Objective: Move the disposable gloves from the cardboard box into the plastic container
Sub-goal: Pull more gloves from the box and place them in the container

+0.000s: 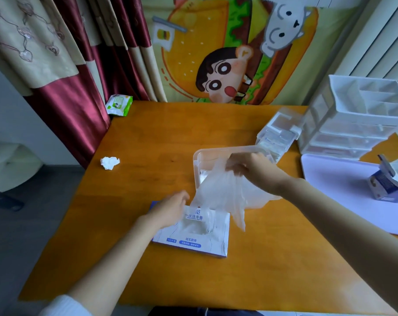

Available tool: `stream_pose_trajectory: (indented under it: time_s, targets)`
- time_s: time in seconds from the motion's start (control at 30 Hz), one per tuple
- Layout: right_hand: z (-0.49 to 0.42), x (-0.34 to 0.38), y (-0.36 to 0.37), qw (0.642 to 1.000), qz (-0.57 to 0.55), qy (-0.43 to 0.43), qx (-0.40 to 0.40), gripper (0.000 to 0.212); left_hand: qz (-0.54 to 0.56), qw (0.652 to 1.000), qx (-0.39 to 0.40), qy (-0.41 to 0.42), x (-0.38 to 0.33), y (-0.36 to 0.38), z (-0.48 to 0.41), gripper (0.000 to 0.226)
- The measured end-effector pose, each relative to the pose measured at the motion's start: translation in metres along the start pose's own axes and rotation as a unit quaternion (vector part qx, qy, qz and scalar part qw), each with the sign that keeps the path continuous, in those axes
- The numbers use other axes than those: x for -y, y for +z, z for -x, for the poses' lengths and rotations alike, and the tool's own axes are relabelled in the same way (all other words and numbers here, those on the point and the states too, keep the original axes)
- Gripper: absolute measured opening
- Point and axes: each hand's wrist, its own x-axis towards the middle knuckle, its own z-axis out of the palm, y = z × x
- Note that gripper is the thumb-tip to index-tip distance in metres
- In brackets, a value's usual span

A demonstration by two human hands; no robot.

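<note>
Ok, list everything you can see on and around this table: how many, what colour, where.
table: one, orange wood, centre
cardboard box: one, white and blue, near middle
disposable gloves: a bunch, clear, hanging from the box up to the container
plastic container: one, clear, behind the box
tissue: one, white, crumpled, left
wipes pack: one, green and white, far left corner
drawer unit: one, white, far right
white sheet: one, right edge
small box: one, blue, on the sheet
curtain: red and beige, back left
cartoon cloth: one, orange, back wall
left hand: rests on the cardboard box
right hand: grips the gloves
</note>
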Motion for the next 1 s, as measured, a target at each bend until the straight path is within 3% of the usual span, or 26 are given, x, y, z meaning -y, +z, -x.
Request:
stream_pose_trajectory:
  time_s: [0.07, 0.13, 0.2, 0.27, 0.33, 0.43, 0.5, 0.57, 0.6, 0.67, 0.73, 0.83, 0.9, 1.0]
  targets:
    - [0.002, 0.006, -0.003, 0.997, 0.017, -0.022, 0.065, 0.015, 0.128, 0.989, -0.073, 0.017, -0.021, -0.022, -0.001, 0.030]
    - [0.002, 0.013, -0.006, 0.995, 0.020, -0.030, 0.096, 0.013, 0.221, 0.970, -0.029, 0.099, -0.046, -0.043, 0.006, 0.051]
    - [0.002, 0.019, -0.007, 0.993, 0.015, -0.029, 0.110, 0.011, 0.199, 0.964, 0.026, 0.174, -0.069, -0.057, 0.013, 0.065]
    - [-0.001, 0.020, -0.007, 0.992, 0.003, -0.040, 0.116, 0.008, 0.153, 0.962, 0.018, 0.223, -0.075, -0.061, 0.008, 0.052]
    - [-0.008, 0.011, -0.006, 0.993, -0.062, -0.039, 0.090, 0.006, 0.131, 0.968, -0.007, 0.215, -0.077, -0.063, 0.002, 0.023]
    - [-0.008, -0.013, -0.012, 0.953, -0.298, 0.020, 0.050, 0.042, 0.171, 0.965, -0.044, 0.194, -0.078, -0.068, -0.008, 0.011]
    - [0.002, -0.029, -0.011, 0.907, -0.395, 0.020, 0.142, 0.070, 0.271, 0.944, -0.070, 0.177, -0.080, -0.073, -0.009, 0.016]
    - [0.015, -0.037, -0.002, 0.885, -0.379, 0.036, 0.269, 0.077, 0.379, 0.912, -0.092, 0.128, -0.082, -0.076, -0.010, 0.020]
    - [0.017, -0.041, 0.005, 0.881, -0.367, 0.052, 0.294, 0.075, 0.425, 0.894, -0.097, 0.106, -0.083, -0.076, -0.012, 0.018]
    - [0.016, -0.047, 0.019, 0.895, -0.360, 0.078, 0.250, 0.061, 0.483, 0.866, -0.102, 0.084, -0.083, -0.074, -0.017, 0.005]
    - [0.010, -0.047, 0.024, 0.912, -0.369, 0.104, 0.146, 0.031, 0.497, 0.857, -0.116, 0.072, -0.082, -0.069, -0.024, 0.012]
    - [-0.001, -0.051, 0.021, 0.871, -0.455, 0.186, 0.016, 0.049, 0.508, 0.843, -0.175, 0.025, -0.080, -0.063, -0.036, 0.012]
    - [-0.008, -0.056, 0.017, 0.844, -0.484, 0.225, -0.052, 0.029, 0.499, 0.834, -0.234, 0.000, -0.079, -0.057, -0.046, 0.018]
    - [-0.018, -0.063, 0.015, 0.832, -0.467, 0.267, -0.135, 0.022, 0.481, 0.826, -0.293, -0.017, -0.081, -0.046, -0.060, 0.026]
